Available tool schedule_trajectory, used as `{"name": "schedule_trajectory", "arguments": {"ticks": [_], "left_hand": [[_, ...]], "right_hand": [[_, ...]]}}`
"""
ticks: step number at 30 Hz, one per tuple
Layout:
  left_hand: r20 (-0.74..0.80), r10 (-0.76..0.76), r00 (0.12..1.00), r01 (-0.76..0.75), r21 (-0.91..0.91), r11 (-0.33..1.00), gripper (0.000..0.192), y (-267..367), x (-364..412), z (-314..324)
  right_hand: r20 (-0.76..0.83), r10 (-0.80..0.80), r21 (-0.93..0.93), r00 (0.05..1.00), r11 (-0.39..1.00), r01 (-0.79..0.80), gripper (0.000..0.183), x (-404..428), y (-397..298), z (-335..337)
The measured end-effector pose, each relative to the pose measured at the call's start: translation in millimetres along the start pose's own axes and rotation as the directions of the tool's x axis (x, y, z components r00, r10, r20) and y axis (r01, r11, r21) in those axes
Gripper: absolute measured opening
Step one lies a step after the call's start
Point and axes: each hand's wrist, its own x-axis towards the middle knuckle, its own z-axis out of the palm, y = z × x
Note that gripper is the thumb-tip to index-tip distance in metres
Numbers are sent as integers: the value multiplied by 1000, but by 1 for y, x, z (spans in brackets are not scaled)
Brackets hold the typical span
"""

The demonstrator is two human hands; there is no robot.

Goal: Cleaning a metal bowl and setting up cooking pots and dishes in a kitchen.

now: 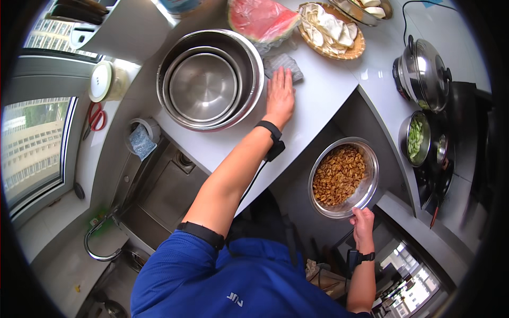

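Note:
My left hand lies flat and palm down on the white counter, its fingertips over the near edge of a folded grey cloth. With bent fingers, my right hand grips the near rim of a stainless steel bowl. Brown pieces that look like shelled nuts fill much of this bowl, which is held off the counter, over the gap at its front edge. Left of my left hand stands a nested stack of steel bowls; the innermost shows a bare bottom.
Plastic film covers a watermelon piece behind the cloth. A wicker basket holds pale wrappers. On the right are a lidded steel pot and a bowl of cut greens. The sink and red-handled scissors are at left.

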Motion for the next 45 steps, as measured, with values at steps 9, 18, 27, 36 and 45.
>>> {"name": "schedule_trajectory", "arguments": {"ticks": [9, 18, 27, 36, 45], "left_hand": [[285, 434, 855, -426, -93, 900, 27, -8, -109, -27], [638, -190, 746, 584, -764, -274, 34, -5, -218, -152], [877, 176, 448, 575, -132, -807, 35, -9, -277, -177], [577, -253, 777, 621, -636, 458, 27, -70, -290, -209], [-84, -247, 965, 253, 79, 964, 31, -103, -250, -133]], "right_hand": [[6, -5, 93, 1000, 996, 4, 9, -5, 14, 16], [305, 22, 83, 952, 995, -50, 8, -40, 5, 99], [505, 99, -85, 858, 994, -65, 4, -98, 14, 157], [379, 126, -115, 917, 989, -89, 6, -9, 0, 118], [338, 138, -233, 931, 971, -59, 9, 93, -19, 136]]}}
